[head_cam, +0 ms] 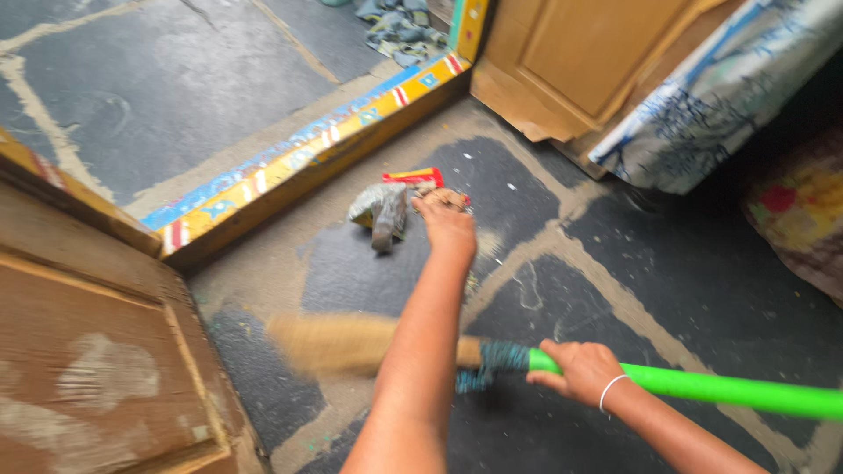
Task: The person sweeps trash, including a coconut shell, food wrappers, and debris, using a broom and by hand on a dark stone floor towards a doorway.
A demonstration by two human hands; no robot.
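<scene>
Rt hand [581, 369] grips broom [685, 384] — lt hand [448, 221] on litter [395, 204].

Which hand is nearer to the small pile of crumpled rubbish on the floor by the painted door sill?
The left hand is nearer: it touches the small pile of crumpled rubbish. The right hand is well back toward the camera, gripping the green broom handle.

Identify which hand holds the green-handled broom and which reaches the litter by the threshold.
The right hand grips the broom; the left hand is on the litter pile.
</scene>
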